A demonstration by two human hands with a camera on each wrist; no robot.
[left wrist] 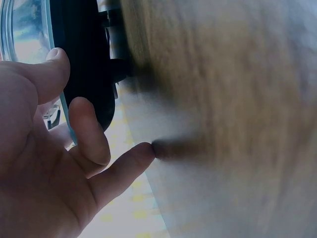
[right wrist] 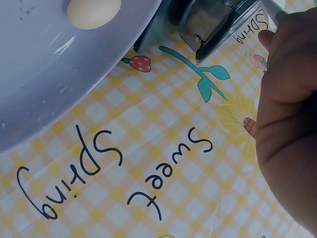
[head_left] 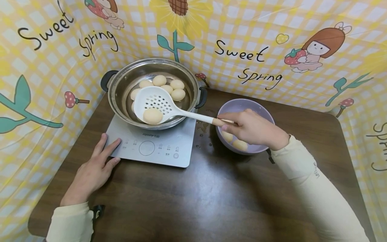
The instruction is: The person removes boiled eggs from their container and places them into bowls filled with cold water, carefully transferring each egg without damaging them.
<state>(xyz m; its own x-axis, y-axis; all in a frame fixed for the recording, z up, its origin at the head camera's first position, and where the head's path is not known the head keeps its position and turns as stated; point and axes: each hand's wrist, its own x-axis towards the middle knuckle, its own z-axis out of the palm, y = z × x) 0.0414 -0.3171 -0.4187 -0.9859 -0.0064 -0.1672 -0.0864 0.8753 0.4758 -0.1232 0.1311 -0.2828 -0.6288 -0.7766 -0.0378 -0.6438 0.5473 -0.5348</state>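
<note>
My right hand [head_left: 254,127] grips the wooden end of a white slotted spoon [head_left: 196,116] above the purple bowl [head_left: 239,103]. One egg [head_left: 153,116] lies in the spoon's perforated head, which is over the near part of a steel pot [head_left: 116,97]. Several more eggs [head_left: 159,80] sit in the pot behind the spoon. In the bowl lie more eggs [head_left: 240,145], partly covered by the hand; one egg [right wrist: 94,12] shows in the right wrist view. With fingers spread, my left hand [head_left: 92,173] touches the left front corner of the white induction cooker [head_left: 181,154] under the pot.
Black handles [head_left: 202,97] stick out from both sides of the pot. Water drops [head_left: 199,135] dot the brown table [head_left: 211,201] between cooker and bowl. A yellow checked cloth [head_left: 242,20] with printed pictures hangs around the back and sides.
</note>
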